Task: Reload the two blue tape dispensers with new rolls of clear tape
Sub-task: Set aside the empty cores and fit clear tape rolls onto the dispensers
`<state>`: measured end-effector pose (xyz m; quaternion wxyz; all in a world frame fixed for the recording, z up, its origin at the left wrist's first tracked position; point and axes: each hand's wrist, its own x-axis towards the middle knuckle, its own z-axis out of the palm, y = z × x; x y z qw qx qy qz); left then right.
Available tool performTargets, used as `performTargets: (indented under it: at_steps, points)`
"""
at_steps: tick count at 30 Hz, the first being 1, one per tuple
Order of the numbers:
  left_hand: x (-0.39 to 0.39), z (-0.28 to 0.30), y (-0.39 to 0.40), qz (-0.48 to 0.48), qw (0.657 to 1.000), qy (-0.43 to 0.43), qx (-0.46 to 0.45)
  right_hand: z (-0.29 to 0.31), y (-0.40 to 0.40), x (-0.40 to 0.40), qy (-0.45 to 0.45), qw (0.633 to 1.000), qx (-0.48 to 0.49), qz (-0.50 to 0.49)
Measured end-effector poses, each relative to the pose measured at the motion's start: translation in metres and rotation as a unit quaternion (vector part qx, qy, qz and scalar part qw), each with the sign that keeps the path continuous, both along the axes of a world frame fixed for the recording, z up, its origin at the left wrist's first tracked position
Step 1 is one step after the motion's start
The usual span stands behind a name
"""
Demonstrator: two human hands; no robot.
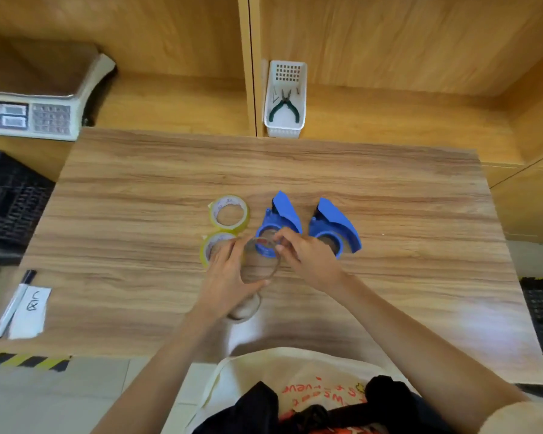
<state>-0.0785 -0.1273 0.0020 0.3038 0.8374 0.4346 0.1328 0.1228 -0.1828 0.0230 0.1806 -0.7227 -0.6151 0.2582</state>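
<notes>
Holding a clear ring (pixel 261 261) between them, the left hand (pixel 229 277) cups its near edge while the right hand (pixel 308 258) pinches its far edge, just in front of the left blue dispenser (pixel 279 220). The second dispenser (pixel 334 227) stands beyond the right hand, two yellowish tape rolls (pixel 229 214) lie beyond the left hand. Far left of the hands, a paper slip (pixel 32 311) carries handwriting that I cannot read.

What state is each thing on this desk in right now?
Left hand: gripping the empty core.
Right hand: fingers pinching the core's rim.
Empty core: held between both hands, above the table.
Left dispenser: on the table, beside the core.
Right dispenser: on the table, untouched.
Far tape roll: flat, untouched.
Near tape roll: flat, partly hidden by the left hand.
</notes>
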Motion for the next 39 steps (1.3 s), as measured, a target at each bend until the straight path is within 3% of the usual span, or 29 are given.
performTargets:
  at_steps: [8,18,22,26,30,34,39]
  points:
    - [-0.06,-0.013,-0.03,0.011,0.996,0.008,-0.092,-0.014,-0.005,-0.044,-0.021,0.985,-0.07,0.157]
    - [-0.07,-0.021,-0.029,-0.005,0.986,0.011,-0.165,-0.018,-0.004,-0.05,-0.001,0.979,-0.118,0.167]
    - [-0.068,-0.015,-0.011,0.094,0.984,-0.016,-0.149,-0.019,0.007,-0.044,0.028,0.985,-0.114,0.123]
    - [-0.066,-0.026,0.03,0.177,0.978,0.073,-0.089,-0.021,0.027,-0.047,0.006,0.987,-0.115,0.115]
    - [-0.054,-0.029,0.061,0.232,0.947,0.159,-0.157,-0.027,0.045,-0.054,-0.001,0.975,-0.173,0.14]
    - [-0.047,-0.032,0.076,0.215,0.929,0.223,-0.202,-0.034,0.053,-0.062,-0.021,0.962,-0.211,0.17]
    - [-0.045,-0.033,0.079,0.194,0.933,0.258,-0.158,-0.032,0.059,-0.063,-0.051,0.963,-0.185,0.19]
